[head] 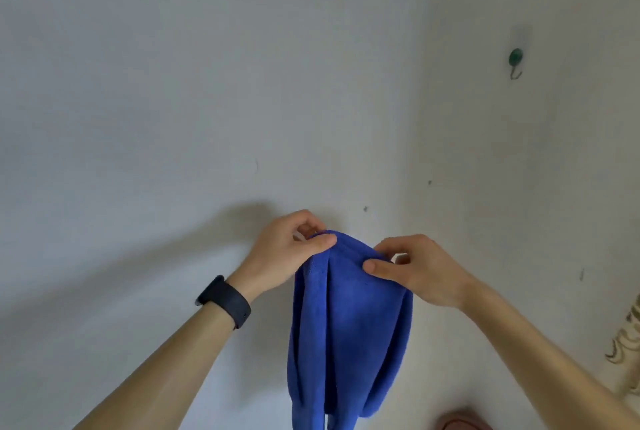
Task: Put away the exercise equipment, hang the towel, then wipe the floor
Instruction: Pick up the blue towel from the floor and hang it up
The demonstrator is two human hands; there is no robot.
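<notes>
By white wall, left hand and right hand pinch top of blue towel; green hook up right, well apart.

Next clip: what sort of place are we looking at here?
Probably the corner of a plain room in a home. Scuffed white walls meet at a corner, a green wall hook is stuck on the right one, and the left hand and right hand pinch a blue towel.
</notes>
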